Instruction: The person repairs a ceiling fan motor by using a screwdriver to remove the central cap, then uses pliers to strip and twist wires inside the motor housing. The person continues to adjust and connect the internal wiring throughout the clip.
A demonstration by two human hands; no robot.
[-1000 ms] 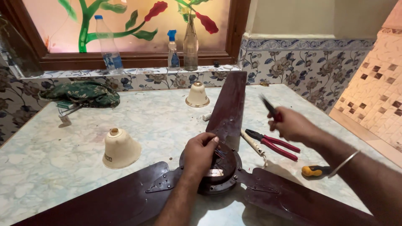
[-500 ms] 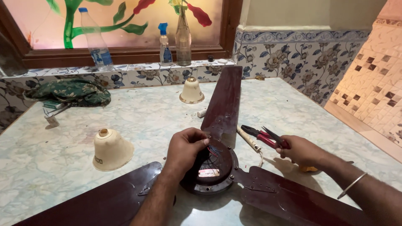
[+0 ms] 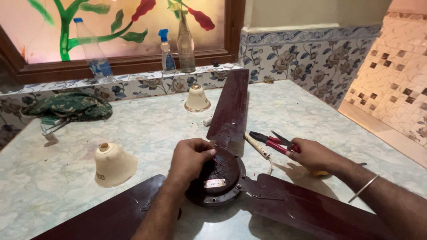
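A dark brown ceiling fan (image 3: 222, 178) lies flat on the marbled counter (image 3: 147, 129), near the middle and close to the viewer. It is already down and partly stripped: its two cream bell-shaped covers are off, one (image 3: 114, 164) just left of the fan, the other (image 3: 197, 98) further back beside the far blade. The three blades are still bolted to the round motor housing, one pointing away, two spreading to the near left and near right. The wiring at the hub is exposed, thin coloured wires showing on top of the housing, so the work on the wires looks under way rather than finished.

The left hand (image 3: 191, 158) rests on the hub, its grip pinched together on those wires (image 3: 218, 159). The right hand (image 3: 313, 154) lies on the counter to the right of the hub, its grip closed around the red handles of a pair of pliers (image 3: 271, 141); the plier tips point left toward the far blade. A cream-handled tool (image 3: 257, 146) lies just beside them.

The fan is glossy, dusty and scuffed, with a small label on the housing.
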